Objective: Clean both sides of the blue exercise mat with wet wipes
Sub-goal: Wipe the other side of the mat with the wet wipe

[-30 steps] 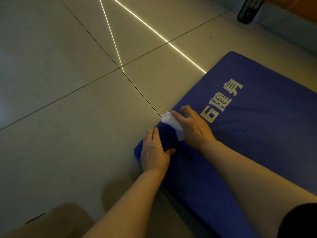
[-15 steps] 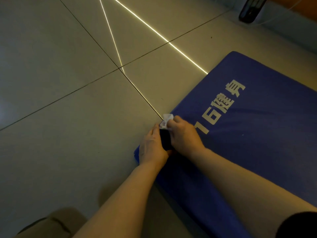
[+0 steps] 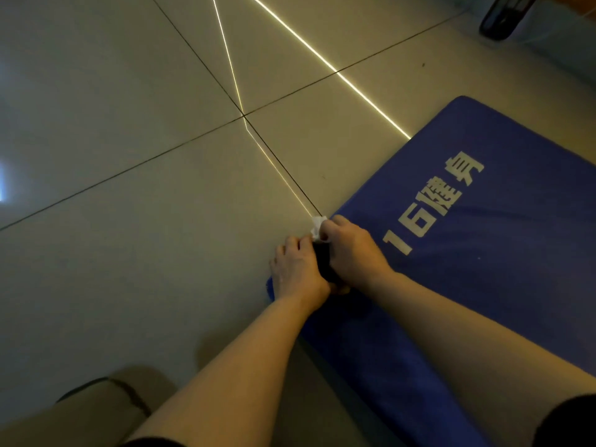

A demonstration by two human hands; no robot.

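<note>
The blue exercise mat lies flat on the tiled floor at the right, with white print on its top. My right hand pinches a crumpled white wet wipe against the mat's left edge. Close beside it, my left hand sits on the mat's near left corner. Its fingers curl over the edge and its thumb lies on top. The strip of mat between my hands is in deep shadow.
Grey floor tiles with dark joints and thin bright light streaks spread to the left and back. A dark object stands at the top right by the wall. My knee shows at the bottom left.
My right hand slid the wipe left from the mat's top to its edge, uncovering the "16" print. My left hand's fingers went from lying flat to curling over the edge.
</note>
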